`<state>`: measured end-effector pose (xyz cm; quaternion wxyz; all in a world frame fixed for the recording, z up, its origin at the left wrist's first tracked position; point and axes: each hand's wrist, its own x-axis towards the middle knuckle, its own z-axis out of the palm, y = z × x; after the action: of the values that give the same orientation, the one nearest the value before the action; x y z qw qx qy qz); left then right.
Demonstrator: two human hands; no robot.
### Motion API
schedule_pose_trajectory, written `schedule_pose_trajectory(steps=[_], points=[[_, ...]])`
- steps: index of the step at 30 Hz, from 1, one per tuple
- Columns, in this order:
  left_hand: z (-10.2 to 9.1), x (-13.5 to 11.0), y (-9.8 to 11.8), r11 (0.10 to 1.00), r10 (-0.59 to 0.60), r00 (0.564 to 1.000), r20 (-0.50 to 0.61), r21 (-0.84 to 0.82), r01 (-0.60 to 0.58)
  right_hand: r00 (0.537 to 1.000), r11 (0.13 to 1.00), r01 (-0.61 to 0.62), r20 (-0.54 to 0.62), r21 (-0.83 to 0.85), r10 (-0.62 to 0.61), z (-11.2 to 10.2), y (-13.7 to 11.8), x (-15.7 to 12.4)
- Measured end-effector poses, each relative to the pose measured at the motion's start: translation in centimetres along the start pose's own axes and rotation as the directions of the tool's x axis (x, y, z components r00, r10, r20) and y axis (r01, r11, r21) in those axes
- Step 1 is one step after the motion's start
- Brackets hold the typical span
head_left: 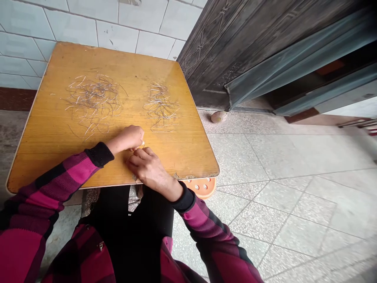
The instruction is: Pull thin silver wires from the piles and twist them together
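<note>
My left hand (pixel 127 138) and my right hand (pixel 149 169) meet near the front edge of a small wooden table (pixel 53 137). Both have their fingers pinched together around something tiny between them; I cannot make out what it is. A loose tangle of thin metal wires (pixel 92 100) lies on the table's left part. A smaller heap of wires (pixel 160 106) lies on the right part, just beyond my left hand. My sleeves are pink and black checked.
The table stands against a white tiled wall (pixel 88 23). A dark metal door (pixel 250 47) leans at the right. An orange plastic stool (pixel 203 186) shows under the table's front right corner. A small round object (pixel 218 116) lies on the speckled floor.
</note>
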<state>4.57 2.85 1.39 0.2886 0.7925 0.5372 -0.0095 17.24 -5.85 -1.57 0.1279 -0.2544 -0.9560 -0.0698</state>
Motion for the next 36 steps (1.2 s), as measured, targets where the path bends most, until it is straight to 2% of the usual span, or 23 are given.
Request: schedule_pose_trajectory(steps=[3,6,11,13,15,17,19,22,24,26,31,36], points=[[0.0,0.1,0.0,0.998,0.013,0.999,-0.03,0.067,-0.011,0.997,0.998,0.051,-0.067,0.036,-0.048,0.8,0.8,-0.3],[0.2,0.1,-0.1,0.999,0.003,0.999,-0.033,0.043,-0.002,0.992,0.996,0.054,-0.118,0.072,-0.045,1.4,1.1,-0.8],[0.5,-0.1,-0.6,0.97,-0.023,0.998,0.052,-0.239,0.035,0.983,0.989,-0.021,-0.178,0.146,0.047,2.5,1.0,-1.5],[0.2,-0.6,-1.0,0.951,0.02,0.999,0.038,-0.309,-0.007,0.977,0.981,-0.074,-0.184,0.181,0.108,2.8,1.0,-1.7],[-0.3,-1.6,-1.4,0.949,0.087,0.993,-0.078,-0.298,-0.106,0.965,0.972,-0.121,-0.208,0.2,0.163,3.1,1.1,-1.8],[-0.7,-3.1,-1.7,0.954,0.119,0.953,-0.279,-0.234,-0.188,0.949,0.964,-0.159,-0.237,0.214,0.209,3.2,1.2,-1.9],[-0.6,-4.8,-2.2,0.964,0.093,0.925,-0.368,-0.2,-0.177,0.937,0.955,-0.19,-0.247,0.23,0.246,3.2,1.2,-2.0],[0.7,-6.9,-2.9,0.939,0.051,0.967,-0.25,-0.319,-0.132,0.927,0.944,-0.242,-0.233,0.222,0.293,2.8,1.2,-2.0],[1.8,-7.6,-3.2,0.882,0.006,0.997,-0.076,-0.469,-0.041,0.925,0.944,-0.269,-0.223,0.192,0.309,2.2,1.1,-1.9],[2.6,-7.6,-3.3,0.816,0.008,1.0,0.025,-0.578,0.008,0.926,0.947,-0.275,-0.219,0.166,0.307,1.6,0.9,-1.8],[2.8,-7.2,-3.4,0.653,0.069,0.994,0.086,-0.757,0.02,0.932,0.941,-0.266,-0.192,0.207,0.306,0.8,0.8,-1.9],[2.8,-7.1,-3.6,0.595,0.075,0.993,0.097,-0.803,0.033,0.933,0.934,-0.235,-0.207,0.27,0.295,0.8,1.1,-2.2]])
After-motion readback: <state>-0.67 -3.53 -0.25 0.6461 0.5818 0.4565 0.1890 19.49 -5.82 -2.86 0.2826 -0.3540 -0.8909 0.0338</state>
